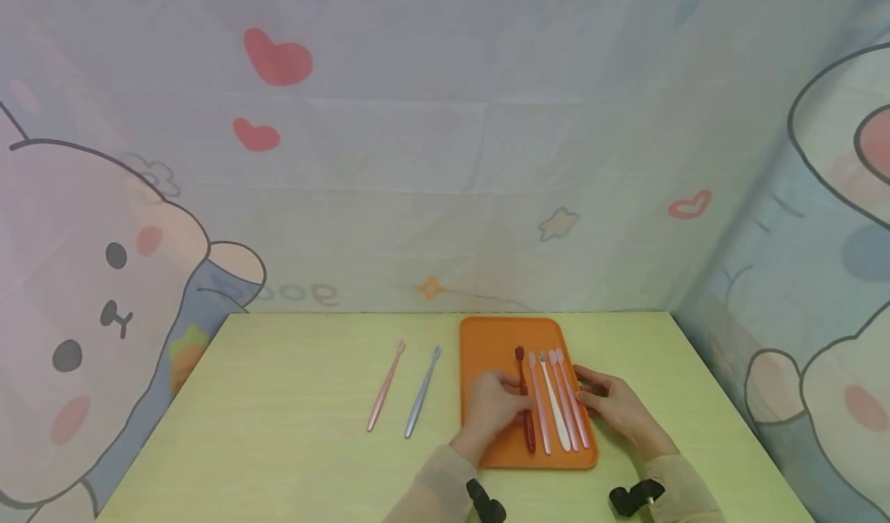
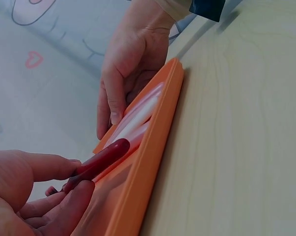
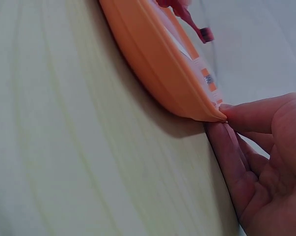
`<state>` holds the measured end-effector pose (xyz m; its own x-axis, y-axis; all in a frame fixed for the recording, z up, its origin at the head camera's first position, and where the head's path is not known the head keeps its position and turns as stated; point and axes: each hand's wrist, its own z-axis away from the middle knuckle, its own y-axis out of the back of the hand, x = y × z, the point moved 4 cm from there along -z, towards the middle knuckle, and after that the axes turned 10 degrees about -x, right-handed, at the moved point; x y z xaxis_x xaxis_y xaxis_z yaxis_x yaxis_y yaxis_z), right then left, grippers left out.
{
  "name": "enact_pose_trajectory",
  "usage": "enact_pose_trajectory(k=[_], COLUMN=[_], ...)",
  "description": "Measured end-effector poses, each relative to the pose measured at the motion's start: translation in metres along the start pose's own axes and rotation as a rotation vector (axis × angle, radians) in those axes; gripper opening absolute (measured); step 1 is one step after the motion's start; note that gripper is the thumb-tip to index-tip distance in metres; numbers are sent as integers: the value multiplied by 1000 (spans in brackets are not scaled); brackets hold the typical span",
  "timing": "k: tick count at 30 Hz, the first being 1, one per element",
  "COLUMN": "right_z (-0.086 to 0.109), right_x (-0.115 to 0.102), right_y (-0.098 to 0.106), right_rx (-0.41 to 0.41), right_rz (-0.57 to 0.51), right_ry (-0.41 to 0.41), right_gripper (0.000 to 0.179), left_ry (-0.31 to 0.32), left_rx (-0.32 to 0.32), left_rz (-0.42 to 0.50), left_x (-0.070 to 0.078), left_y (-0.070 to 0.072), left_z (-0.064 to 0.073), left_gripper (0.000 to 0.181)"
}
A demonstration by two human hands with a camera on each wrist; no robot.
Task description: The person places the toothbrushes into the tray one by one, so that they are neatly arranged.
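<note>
A dark red toothbrush [image 1: 530, 432] is pinched between the thumb and fingers of my left hand [image 1: 494, 405], over the orange tray [image 1: 495, 341]. In the left wrist view the red handle [image 2: 102, 160] slants upward, its near end above the tray floor. To the right of it, a white toothbrush [image 1: 556, 415] and several pink toothbrushes [image 1: 538, 415] lie side by side in the tray. My right hand [image 1: 620, 409] grips the tray's right edge; in the right wrist view the thumb [image 3: 251, 114] presses the rim from above, with fingers against its outer side.
Left of the tray, a pink toothbrush [image 1: 385, 388] and a blue toothbrush [image 1: 422, 392] lie apart on the pale yellow table [image 1: 278, 399]. A printed cloth [image 1: 417, 121] hangs behind the table's back edge and along both sides.
</note>
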<state>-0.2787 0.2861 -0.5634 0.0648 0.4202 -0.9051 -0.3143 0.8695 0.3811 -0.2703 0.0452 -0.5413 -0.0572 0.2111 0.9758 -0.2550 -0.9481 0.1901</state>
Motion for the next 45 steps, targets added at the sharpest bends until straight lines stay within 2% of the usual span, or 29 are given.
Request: enact_pose_trajectory(k=[9,17,30,45], right_z=[0,1,1,0], right_x=[0,-2,0,1], right_y=[0,-2,-2,-1], right_rx=[6,7,13,11], right_rz=[-10,16,0,16], right_ry=[-7,2,0,2], right_gripper=[60,61,60,61], left_ry=[7,17,34,24], left_rx=[28,43,43,5], left_rz=[-128,-188,-200,-192], left_x=[-1,0,2,4], left_y=[-2,-4,-4,-4], left_z=[-4,-5,-3,-1], left_gripper=[29,29,25,26])
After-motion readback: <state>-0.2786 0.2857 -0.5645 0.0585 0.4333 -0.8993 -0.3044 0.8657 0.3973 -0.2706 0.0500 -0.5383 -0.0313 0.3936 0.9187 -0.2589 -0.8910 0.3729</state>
